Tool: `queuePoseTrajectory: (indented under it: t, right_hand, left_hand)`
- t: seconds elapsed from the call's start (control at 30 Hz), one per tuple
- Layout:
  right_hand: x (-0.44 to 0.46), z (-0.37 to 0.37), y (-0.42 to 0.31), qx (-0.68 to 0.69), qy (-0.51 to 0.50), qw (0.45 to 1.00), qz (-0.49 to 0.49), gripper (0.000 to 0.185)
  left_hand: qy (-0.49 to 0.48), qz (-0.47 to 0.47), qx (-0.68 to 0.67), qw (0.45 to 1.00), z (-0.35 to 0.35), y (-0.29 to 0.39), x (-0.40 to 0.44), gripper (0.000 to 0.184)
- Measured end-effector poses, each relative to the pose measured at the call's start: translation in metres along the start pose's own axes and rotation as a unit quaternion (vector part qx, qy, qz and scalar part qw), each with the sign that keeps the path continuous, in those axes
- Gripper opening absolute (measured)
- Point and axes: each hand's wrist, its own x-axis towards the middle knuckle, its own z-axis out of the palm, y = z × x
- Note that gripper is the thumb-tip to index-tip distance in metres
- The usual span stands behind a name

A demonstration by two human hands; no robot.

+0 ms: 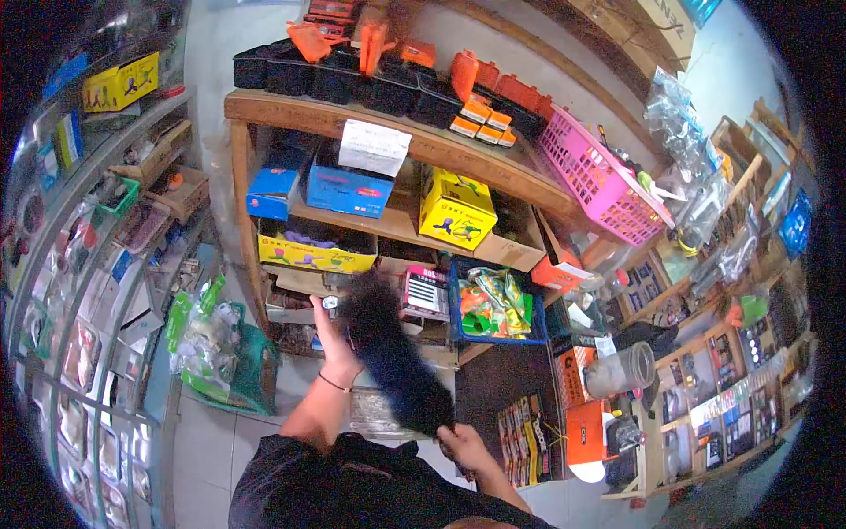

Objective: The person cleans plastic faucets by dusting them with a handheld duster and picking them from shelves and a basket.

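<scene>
A fluffy dark duster (394, 357) slants across the middle of the view, somewhat blurred. My right hand (465, 448) is closed around its lower end. At the duster's left side my left hand (337, 348) is raised with fingers stretched, holding nothing that I can see. Part of that hand may be hidden behind the bristles, and I cannot tell if it touches them. Just beyond the duster's tip are a yellow carton (317, 256) with purple contents and a pink-and-white box (426, 293) on the wooden shelf.
The shelf unit (291, 108) carries black bins (392, 99), a pink basket (599, 181), blue boxes (350, 188) and a blue crate (456, 326) of bright packets. Glass shelving (88, 273) stands left, near a green basket (256, 370). A clear jar (621, 370) is at right.
</scene>
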Motion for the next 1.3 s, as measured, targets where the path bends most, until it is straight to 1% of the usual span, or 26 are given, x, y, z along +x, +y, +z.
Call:
queuePoseTrajectory:
  t: [0.1, 0.13, 0.17, 0.27, 0.3, 0.33, 0.4, 0.43, 0.47, 0.6, 0.67, 0.73, 0.8, 0.83, 0.87, 0.93, 0.97, 1.0, 1.07, 1.1, 1.13, 1.17, 1.2, 1.23, 1.27, 1.3]
  right_hand:
    - [-0.006, 0.002, -0.015, 0.027, 0.006, 0.999, 0.046, 0.032]
    - [0.001, 0.0, 0.003, -0.058, -0.006, 0.998, -0.016, 0.036]
    - [0.002, 0.003, 0.013, -0.142, -0.02, 0.987, -0.073, 0.04]
    - [0.001, 0.005, 0.014, -0.053, 0.038, 0.997, -0.051, 0.04]
    - [0.002, 0.001, 0.014, 0.057, 0.027, 0.998, -0.006, 0.038]
    - [-0.001, 0.001, 0.01, 0.055, 0.026, 0.998, 0.003, 0.038]
    - [-0.009, 0.007, 0.003, 0.006, -0.01, 1.0, -0.026, 0.03]
    - [-0.008, 0.007, 0.01, 0.01, -0.01, 1.0, -0.02, 0.03]
    - [-0.003, 0.004, 0.021, -0.007, 0.014, 1.0, -0.02, 0.031]
    - [-0.013, 0.002, -0.02, 0.112, 0.036, 0.992, 0.042, 0.034]
    - [-0.011, 0.007, -0.009, 0.012, 0.024, 1.0, -0.008, 0.035]
    - [-0.012, 0.009, -0.002, 0.042, 0.032, 0.998, -0.035, 0.034]
    - [-0.008, 0.003, 0.0, 0.146, 0.056, 0.988, 0.002, 0.032]
    - [-0.009, 0.004, -0.004, 0.149, 0.055, 0.987, 0.001, 0.032]
    - [-0.009, 0.006, -0.007, 0.126, 0.041, 0.991, 0.001, 0.031]
    - [-0.007, 0.008, -0.006, 0.102, 0.027, 0.994, -0.002, 0.031]
    - [-0.004, 0.008, -0.001, 0.07, 0.013, 0.997, -0.035, 0.031]
    - [0.001, 0.005, 0.004, 0.036, -0.002, 0.997, -0.069, 0.031]
    - [0.011, -0.004, 0.004, 0.078, 0.001, 0.996, -0.047, 0.034]
    - [0.012, -0.008, -0.002, 0.058, -0.006, 0.998, -0.02, 0.034]
    - [0.012, -0.011, -0.009, 0.038, -0.013, 0.999, 0.008, 0.035]
    - [0.011, -0.013, -0.019, -0.013, -0.03, 0.999, 0.012, 0.036]
    - [0.016, -0.017, -0.02, -0.013, -0.033, 0.999, 0.008, 0.036]
    - [0.022, -0.022, -0.02, 0.007, -0.036, 0.999, 0.0, 0.037]
    - [0.029, -0.026, -0.022, 0.027, -0.04, 0.999, -0.007, 0.038]
    - [0.036, -0.025, -0.028, 0.101, -0.01, 0.994, -0.037, 0.04]
  left_hand:
    - [-0.014, 0.023, 0.027, 0.999, -0.007, -0.003, 0.01, 0.079]
    - [0.013, 0.032, 0.025, 0.999, 0.008, -0.002, 0.01, 0.078]
    - [-0.119, 0.002, 0.032, 0.992, 0.0, -0.006, 0.027, 0.079]
    - [-0.121, -0.038, 0.033, 0.991, -0.013, -0.009, 0.036, 0.092]
    - [0.041, -0.074, 0.051, 0.995, -0.016, -0.01, 0.032, 0.089]
    - [-0.159, -0.126, -0.244, 0.948, -0.012, -0.013, 0.03, 0.085]
    - [-0.348, -0.112, -0.255, 0.895, -0.032, -0.02, 0.044, 0.082]
    - [-0.022, -0.013, 0.007, 1.0, -0.021, -0.026, 0.04, 0.081]
    - [-0.1, -0.038, 0.034, 0.994, -0.019, -0.03, 0.041, 0.082]
    - [-0.027, -0.066, 0.067, 0.995, -0.035, -0.03, 0.045, 0.084]
    - [-0.024, -0.072, 0.083, 0.994, -0.022, -0.033, 0.051, 0.083]
    - [-0.252, -0.115, -0.011, 0.961, -0.01, -0.038, 0.059, 0.081]
    - [-0.006, -0.078, 0.11, 0.991, -0.009, -0.035, 0.051, 0.082]
    - [0.004, -0.015, 0.185, 0.983, -0.009, -0.038, 0.051, 0.081]
    - [-0.048, -0.11, 0.06, 0.991, -0.019, -0.036, 0.053, 0.077]
    - [-0.046, -0.066, 0.078, 0.994, -0.019, -0.04, 0.056, 0.077]
    - [0.015, -0.047, 0.308, 0.95, -0.012, -0.056, 0.066, 0.079]
    - [-0.063, -0.096, 0.086, 0.99, -0.012, -0.04, 0.061, 0.059]
    - [0.002, -0.035, 0.02, 0.999, -0.027, -0.035, 0.062, 0.053]
    - [-0.376, -0.198, -0.2, 0.883, -0.08, -0.028, 0.085, 0.054]
    - [-0.379, -0.191, -0.198, 0.884, -0.074, -0.034, 0.086, 0.054]
    - [-0.243, -0.107, -0.017, 0.964, -0.059, -0.045, 0.085, 0.06]
    - [-0.091, -0.016, 0.164, 0.982, -0.044, -0.049, 0.082, 0.066]
    - [-0.022, -0.041, 0.136, 0.99, -0.019, -0.043, 0.077, 0.07]
    - [-0.024, -0.037, 0.14, 0.989, -0.024, -0.039, 0.081, 0.07]
    - [-0.058, -0.051, 0.013, 0.997, -0.035, -0.033, 0.082, 0.064]
